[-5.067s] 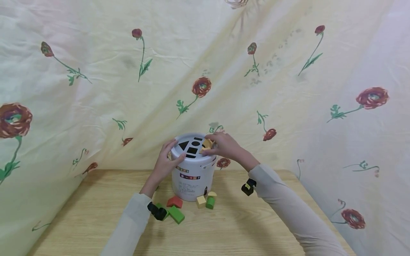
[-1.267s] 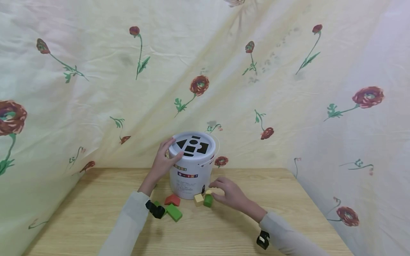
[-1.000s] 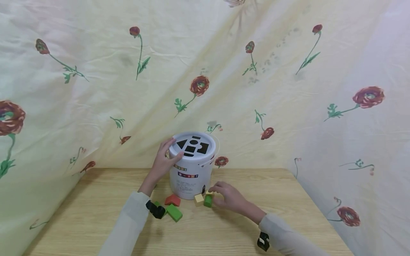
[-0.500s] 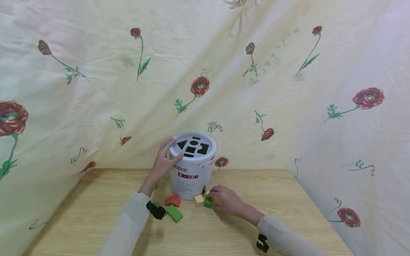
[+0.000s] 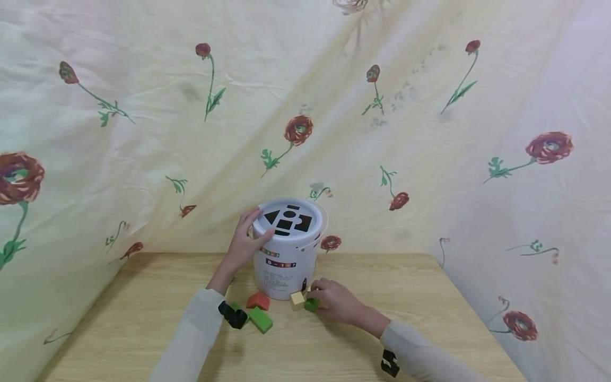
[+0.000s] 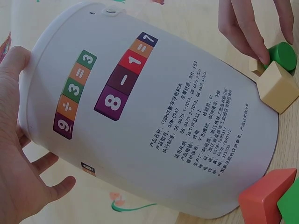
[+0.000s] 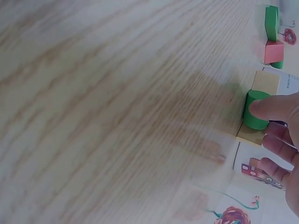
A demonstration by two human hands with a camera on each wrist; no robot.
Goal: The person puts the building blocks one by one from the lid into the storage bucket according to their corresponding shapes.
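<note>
A white bucket [image 5: 281,278] stands upright with its lid on, the lid cut with black shaped holes. My left hand [image 5: 242,246] holds it at the left of the rim, thumb and fingers spread apart over the edge. Low at the bucket's right, my right hand [image 5: 341,302] pinches a green cylinder block [image 7: 254,120], its thumb over the near side. A tan cube block [image 5: 297,301] sits right beside that cylinder. Another tan block [image 7: 250,135] shows behind the cylinder, largely hidden by the fingers in the head view.
A red block [image 5: 258,301] lies at the bucket's front left, with a long green block [image 5: 261,320] in front of it. Another green piece [image 5: 235,306] is partly covered by the left wrist camera. The wooden table [image 5: 406,286] backs onto a flowered cloth [image 5: 238,148].
The right hand has left the lid, where it held a yellow block that is gone from view, and come down to the green cylinder, closing on it. The left hand stays on the rim.
</note>
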